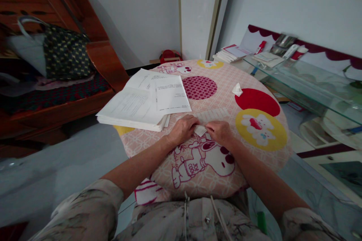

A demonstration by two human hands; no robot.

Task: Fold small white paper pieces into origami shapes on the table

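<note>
A small folded piece of white paper lies low over the round table, between my two hands. The fingers of my left hand are closed on its left edge. On the other side, my right hand pinches its right edge. Just beyond my fingers, a flat pale printed sheet lies on the patterned tablecloth. A small folded white paper shape stands farther back on the right, apart from my hands.
A thick stack of printed paper lies left on the table, with a loose sheet on top. To the right is a glass shelf holding small items. A wooden bench with a dark patterned bag stands at left.
</note>
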